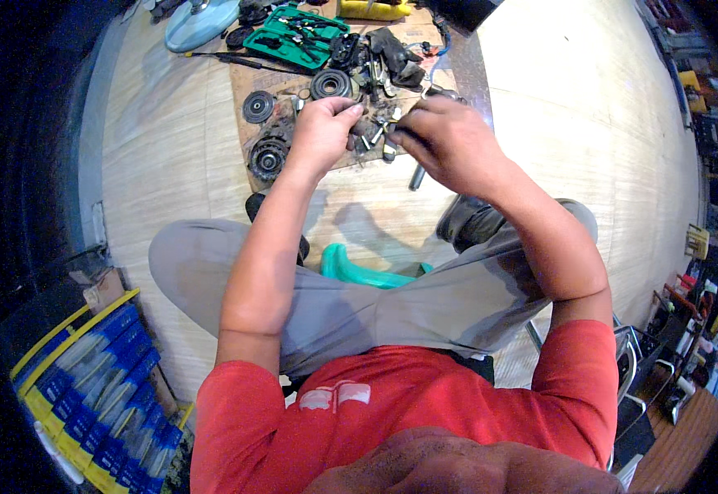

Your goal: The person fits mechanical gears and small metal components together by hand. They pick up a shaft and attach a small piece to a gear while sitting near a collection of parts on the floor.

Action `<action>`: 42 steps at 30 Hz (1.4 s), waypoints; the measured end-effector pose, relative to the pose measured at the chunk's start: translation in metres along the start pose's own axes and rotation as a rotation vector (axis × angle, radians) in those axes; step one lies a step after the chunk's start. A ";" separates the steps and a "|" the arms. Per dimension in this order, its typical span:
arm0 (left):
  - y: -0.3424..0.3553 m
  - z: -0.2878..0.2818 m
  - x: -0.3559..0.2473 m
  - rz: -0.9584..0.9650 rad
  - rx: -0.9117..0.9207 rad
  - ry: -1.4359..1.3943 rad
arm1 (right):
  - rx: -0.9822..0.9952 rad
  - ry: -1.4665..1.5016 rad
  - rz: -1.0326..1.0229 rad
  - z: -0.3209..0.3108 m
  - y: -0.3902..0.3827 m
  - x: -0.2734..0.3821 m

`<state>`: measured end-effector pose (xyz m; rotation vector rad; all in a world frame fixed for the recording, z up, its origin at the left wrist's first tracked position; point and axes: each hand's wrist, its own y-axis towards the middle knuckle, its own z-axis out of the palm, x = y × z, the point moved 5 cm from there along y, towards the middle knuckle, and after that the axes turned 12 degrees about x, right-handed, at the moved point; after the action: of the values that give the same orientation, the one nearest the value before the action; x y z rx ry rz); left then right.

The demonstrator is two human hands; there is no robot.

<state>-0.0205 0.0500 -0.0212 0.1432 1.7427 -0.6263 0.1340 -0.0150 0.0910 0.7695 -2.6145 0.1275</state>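
Observation:
Over a stained sheet of cardboard [252, 80] on the floor, both my hands are raised side by side. My left hand [319, 136] is closed, thumb against the fingers; whatever it grips is too small or hidden to name. Its neighbours are a round black ribbed pulley [330, 84] and a black ring-shaped part [268, 156]. My right hand [451, 142] is closed too, its blackened fingers pinched together around something I cannot make out. Between the hands lie several small metal pieces [377, 133]. A metal tube [417, 176] sticks out beneath my right hand.
Farther back are a green tool case [297, 37] with black-handled tools, dark greasy rags [396, 58] and a yellow object [374, 9]. A smaller black wheel [257, 106] lies at the left. A green plastic piece [363, 270] shows between my legs; a blue-and-yellow rack [99, 395] stands lower left.

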 end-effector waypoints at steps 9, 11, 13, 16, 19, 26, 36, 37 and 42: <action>-0.007 0.022 -0.009 -0.031 0.325 -0.269 | -0.101 0.272 0.078 0.025 0.007 -0.036; -0.010 0.027 -0.014 -0.053 0.447 -0.289 | -0.070 0.192 0.063 0.027 0.008 -0.039; -0.016 0.033 -0.027 -0.044 0.438 -0.198 | -0.021 0.206 0.037 0.027 0.008 -0.040; -0.011 0.039 -0.021 -0.098 0.466 -0.072 | 0.000 0.083 0.006 0.022 0.004 -0.038; -0.017 0.040 -0.025 -0.044 0.369 0.104 | 0.055 0.064 0.021 0.027 0.009 -0.039; -0.036 0.044 -0.043 0.502 0.100 0.693 | 0.202 0.339 0.288 0.034 0.018 -0.057; -0.035 0.033 -0.039 0.394 0.079 0.406 | 0.250 1.008 0.573 0.057 0.013 -0.073; -0.034 0.031 -0.037 0.364 0.070 0.322 | 0.207 1.127 0.581 0.056 0.014 -0.070; -0.015 0.031 -0.008 0.173 0.070 -0.403 | -0.105 1.597 0.533 0.061 0.017 -0.058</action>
<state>0.0027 0.0246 -0.0129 0.1997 1.3060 -0.5460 0.1473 0.0158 0.0122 -0.1707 -1.1698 0.4937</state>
